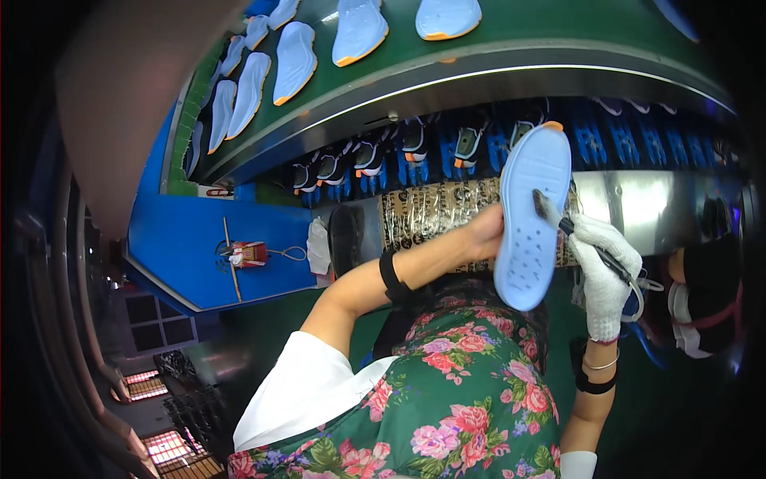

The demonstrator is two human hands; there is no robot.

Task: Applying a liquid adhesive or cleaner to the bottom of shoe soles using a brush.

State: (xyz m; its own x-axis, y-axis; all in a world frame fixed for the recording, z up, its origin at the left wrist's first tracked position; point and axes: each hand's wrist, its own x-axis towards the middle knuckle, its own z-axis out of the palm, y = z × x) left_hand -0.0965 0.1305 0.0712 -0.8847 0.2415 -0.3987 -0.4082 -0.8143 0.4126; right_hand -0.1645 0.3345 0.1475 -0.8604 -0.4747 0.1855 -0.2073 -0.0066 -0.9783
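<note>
A pale blue sole (520,217) is held up in front of the body, above the near edge of the bench, with its inner face turned to the view and its orange-tipped end pointing away. Its left edge is pinched by the bare left hand (485,231), whose fingers are partly hidden behind it. A black-handled brush (610,260) is clasped in the gloved right hand (603,283), the fingers closed around the handle, and its bristles appear to be laid on the middle of the sole. A pale tube (638,297) is seen beside the glove.

The brushing is judged to be under way; which parts have been covered and which are left cannot be told, since no clear boundary is shown. Similar soles (295,64) are spaced along the green belt (527,30), and whether they have been brushed cannot be told either. Below, shoe uppers (469,144) are lined up, apart from the held sole.

Dark repeated print is borne by the glossy brown sheet (435,214) on the bench, but it cannot be read. Light marks are shown on the red pack (254,254) on the blue table (179,239), too small to be made out.
</note>
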